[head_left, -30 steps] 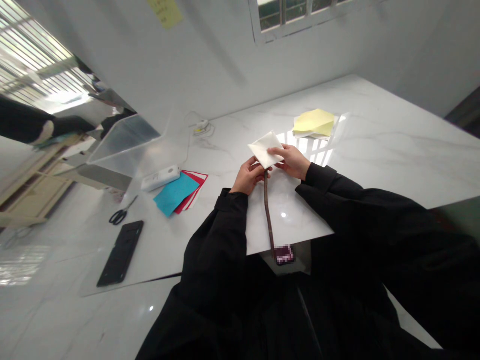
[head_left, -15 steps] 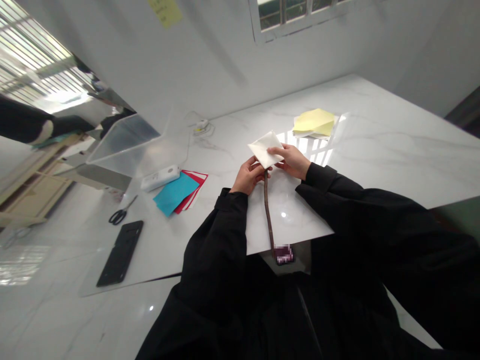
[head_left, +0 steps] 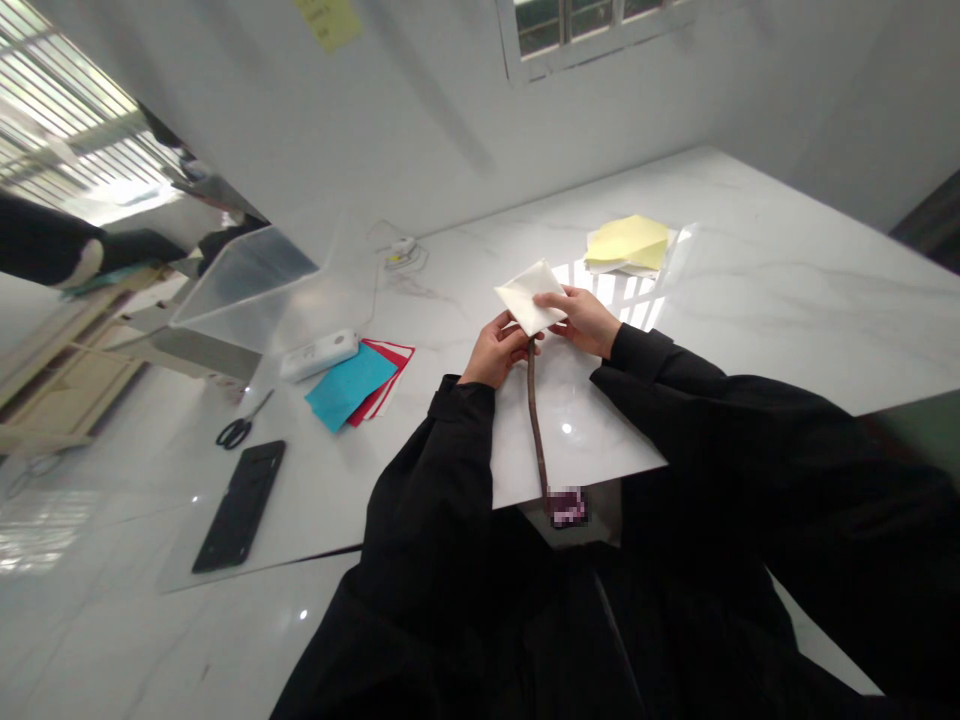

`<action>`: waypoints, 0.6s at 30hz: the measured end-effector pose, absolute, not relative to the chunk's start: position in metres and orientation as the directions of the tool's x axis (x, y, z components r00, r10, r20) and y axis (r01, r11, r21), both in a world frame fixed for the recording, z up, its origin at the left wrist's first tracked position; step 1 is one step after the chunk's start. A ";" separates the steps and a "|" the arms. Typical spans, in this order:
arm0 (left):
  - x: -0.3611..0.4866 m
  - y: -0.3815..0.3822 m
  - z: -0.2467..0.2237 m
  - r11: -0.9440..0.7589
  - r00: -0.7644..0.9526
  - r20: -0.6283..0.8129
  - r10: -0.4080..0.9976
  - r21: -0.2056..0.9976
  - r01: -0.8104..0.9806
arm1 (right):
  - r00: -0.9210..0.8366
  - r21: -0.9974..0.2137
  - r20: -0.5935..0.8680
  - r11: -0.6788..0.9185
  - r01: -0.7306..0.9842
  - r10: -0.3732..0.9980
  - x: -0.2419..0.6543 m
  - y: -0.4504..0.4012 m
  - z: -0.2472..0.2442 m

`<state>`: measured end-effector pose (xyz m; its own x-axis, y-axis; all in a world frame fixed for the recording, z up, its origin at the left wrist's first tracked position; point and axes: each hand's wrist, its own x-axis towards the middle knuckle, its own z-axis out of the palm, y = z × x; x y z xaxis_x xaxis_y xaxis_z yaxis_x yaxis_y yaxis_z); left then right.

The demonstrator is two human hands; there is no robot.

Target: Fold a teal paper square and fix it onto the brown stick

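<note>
A small square of folded cream paper is held up over the table, one corner pointing towards me. My right hand pinches its right side, thumb on top and fingers underneath. At the lower left edge my left hand is closed, its fingertips against the paper and partly hidden under it. A thin brown stick runs from the near corner of the paper, by my left fingertips, down to the table's front edge. Whether the stick's top end is pinched too, I cannot make out.
Yellow sheets lie at the back right. On the left are blue paper, red paper, a white device, scissors, a black slab and a clear plastic bin. Part of a person's dark sleeve shows far left.
</note>
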<state>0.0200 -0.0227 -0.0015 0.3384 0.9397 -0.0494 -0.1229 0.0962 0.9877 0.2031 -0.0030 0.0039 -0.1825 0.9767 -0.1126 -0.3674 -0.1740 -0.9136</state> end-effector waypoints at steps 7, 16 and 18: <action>0.019 -0.022 -0.003 0.091 0.341 -0.048 0.939 0.990 -0.111 | -0.185 -0.906 -0.097 -0.164 -0.390 0.978 0.203 -0.004 0.005; 0.020 -0.023 -0.002 0.096 0.343 -0.054 0.938 0.989 -0.109 | -0.189 -0.908 -0.106 -0.172 -0.381 0.976 0.203 -0.004 0.005; 0.019 -0.023 -0.002 0.092 0.343 -0.050 0.938 0.990 -0.107 | -0.189 -0.907 -0.106 -0.173 -0.384 0.976 0.203 -0.004 0.005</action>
